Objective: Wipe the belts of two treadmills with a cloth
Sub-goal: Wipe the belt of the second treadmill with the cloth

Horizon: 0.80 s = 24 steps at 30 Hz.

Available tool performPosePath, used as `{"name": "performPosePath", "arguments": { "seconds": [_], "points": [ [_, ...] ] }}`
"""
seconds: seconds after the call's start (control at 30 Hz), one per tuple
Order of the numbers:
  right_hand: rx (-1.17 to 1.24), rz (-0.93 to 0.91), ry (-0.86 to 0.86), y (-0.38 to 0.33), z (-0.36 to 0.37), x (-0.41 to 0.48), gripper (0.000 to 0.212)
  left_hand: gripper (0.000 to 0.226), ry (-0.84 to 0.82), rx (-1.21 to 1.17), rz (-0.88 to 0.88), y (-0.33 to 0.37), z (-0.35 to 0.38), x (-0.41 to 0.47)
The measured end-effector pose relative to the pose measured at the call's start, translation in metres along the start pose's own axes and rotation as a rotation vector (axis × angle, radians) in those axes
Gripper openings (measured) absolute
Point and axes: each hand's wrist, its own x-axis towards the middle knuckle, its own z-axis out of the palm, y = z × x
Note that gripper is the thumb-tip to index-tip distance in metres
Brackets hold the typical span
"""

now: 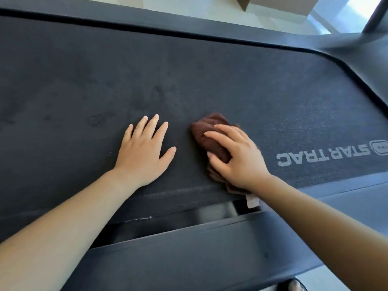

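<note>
The cloth (212,136) is sitting bunched on the belt (231,80), near the belt's near edge & just left of the white lettering (323,153); the right hand (237,156) is pressing down on it, fingers curled over & clamped on the wad, w/ a tail of cloth and a pale tag hanging past the belt edge under the wrist. The left hand (144,152) is lying flat on the belt beside it, fingers spread apart, holding nothing, likely bracing. To do this step well, I'd say: be keeping the palm flat on the wad, working in long overlapping strokes across the belt's width, refolding to a clean face as it loads up, & tucking that loose tail in so it isn't catching in the gap by the side rail (189,255). Looks-wise the cloth is dark brown, soft, crumpled, not folded neatly. The belt is dark grey, finely textured, showing dull smudges & print-like marks left of and beyond the hands, so that stretch is probably needing the attention next. Only one treadmill is showing.
</note>
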Motion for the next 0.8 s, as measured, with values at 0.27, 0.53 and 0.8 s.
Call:
{"name": "performPosePath", "arguments": {
  "seconds": [0.27,0.53,0.8],
  "points": [
    [0.014,0.130,0.063,-0.027,0.011,-0.017,0.041,0.056,-0.002,-0.073,0.071,-0.013,-0.004,-0.005],
    [0.001,0.117,0.008,-0.067,0.026,-0.014,0.042,0.053,0.090,-0.117,-0.087,-0.051,-0.015,-0.013],
    [-0.009,0.089,-0.032,-0.081,0.050,0.059,0.043,0.061,0.042,-0.034,-0.051,-0.058,-0.017,0.007]
  ]
}}
